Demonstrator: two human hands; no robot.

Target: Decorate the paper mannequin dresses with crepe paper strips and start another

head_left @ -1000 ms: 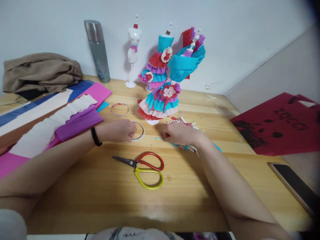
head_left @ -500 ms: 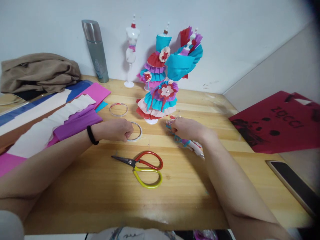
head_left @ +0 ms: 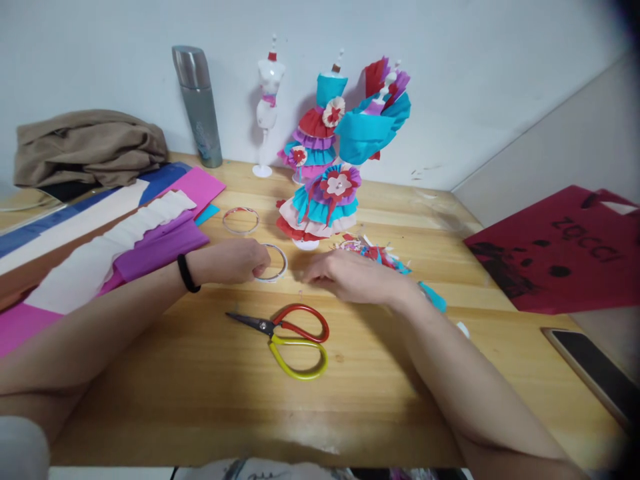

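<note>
My left hand (head_left: 240, 260) is curled closed at the left edge of a thin white ring (head_left: 285, 261), which looks like a tape roll. Its fingertips seem to grip the rim. My right hand (head_left: 345, 275) rests low over the table, right of the ring, with fingers pinched together; what they hold, if anything, is hidden. Just behind it lies a heap of red, white and blue paper scraps (head_left: 377, 253). In front of both hands are the scissors (head_left: 267, 327), with one red and one yellow handle, lying open.
Small mannequins in ruffled paper dresses (head_left: 320, 210) stand behind the hands, beside a bare mannequin (head_left: 269, 100) and a grey bottle (head_left: 200, 113). Coloured paper sheets (head_left: 150, 250) and a brown cloth (head_left: 90, 147) lie left. A red bag (head_left: 545, 260) and a phone (head_left: 595, 373) are right.
My right hand has moved left from over the scraps toward the ring, uncovering the heap and a loose blue piece. My left hand stays at the ring. The view has shifted slightly.
</note>
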